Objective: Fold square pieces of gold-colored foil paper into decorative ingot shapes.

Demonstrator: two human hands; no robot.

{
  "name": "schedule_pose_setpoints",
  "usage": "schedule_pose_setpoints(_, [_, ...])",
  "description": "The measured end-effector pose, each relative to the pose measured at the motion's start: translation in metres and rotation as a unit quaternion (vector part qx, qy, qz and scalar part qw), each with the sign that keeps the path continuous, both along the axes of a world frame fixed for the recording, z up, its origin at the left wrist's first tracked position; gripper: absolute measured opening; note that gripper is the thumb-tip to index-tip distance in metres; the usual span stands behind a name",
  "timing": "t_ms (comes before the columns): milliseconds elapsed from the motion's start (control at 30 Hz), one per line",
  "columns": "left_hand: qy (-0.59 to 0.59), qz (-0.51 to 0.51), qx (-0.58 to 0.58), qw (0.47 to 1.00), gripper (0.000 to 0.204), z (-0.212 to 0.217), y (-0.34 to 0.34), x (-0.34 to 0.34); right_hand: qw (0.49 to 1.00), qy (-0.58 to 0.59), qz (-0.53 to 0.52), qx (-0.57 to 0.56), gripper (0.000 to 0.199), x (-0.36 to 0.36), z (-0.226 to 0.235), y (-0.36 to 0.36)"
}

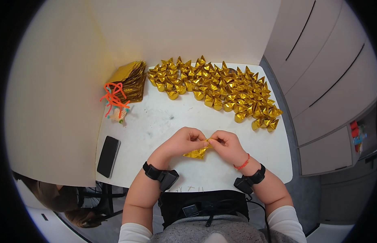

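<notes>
A: Scanning left to right — black phone [108,156] lies flat at the lower left of the white table [156,121], well clear of the hands. Above it, a tangle of orange cord [113,99] rests against a stack of flat gold sheets [131,77] in the upper left. No label on anything that I can make out.

B: Hands?

A: Centre frame. Left hand [181,141] and right hand [226,145] meet over a gold paper piece [198,152] held just above the table's near edge. Fingertips of both are pinched together on its top edge — looks like a crease being pressed, hence the tight two-sided grip.

B: Finished ones?

A: Pile of folded gold ingot shapes [221,90] arcs from the upper centre down to the right, likely pushed back to leave working room. Black wristbands on both wrists, red bracelet [243,163] on the right.

B: Far right?

A: Grey cabinet fronts [322,81]; small red and blue packages [356,133] on a shelf at the right edge — too small to tell more.
</notes>
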State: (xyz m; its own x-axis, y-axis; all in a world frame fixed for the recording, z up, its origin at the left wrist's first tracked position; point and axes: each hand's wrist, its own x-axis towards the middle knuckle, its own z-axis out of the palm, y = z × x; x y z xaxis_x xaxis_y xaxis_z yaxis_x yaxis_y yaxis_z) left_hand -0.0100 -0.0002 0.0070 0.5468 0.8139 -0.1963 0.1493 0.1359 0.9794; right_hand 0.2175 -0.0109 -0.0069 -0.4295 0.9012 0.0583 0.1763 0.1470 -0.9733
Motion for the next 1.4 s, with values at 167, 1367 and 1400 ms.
schedule_pose_setpoints(167, [-0.03, 0.019, 0.018, 0.999, 0.01, -0.004, -0.001, -0.003, 0.997, -0.061, -0.018, 0.05, 0.012, -0.004, 0.008, -0.005])
schedule_pose_setpoints(1367, [-0.02, 0.002, -0.058, 0.998, 0.018, -0.012, -0.004, 0.016, 0.985, 0.079, 0.066, -0.135, 0.016, 0.019, 0.012, 0.011])
schedule_pose_setpoints(1400, [-0.03, 0.041, -0.07, 0.996, 0.016, -0.005, -0.005, 0.017, 0.976, 0.115, 0.025, -0.182, 0.014, 0.019, 0.018, 0.009])
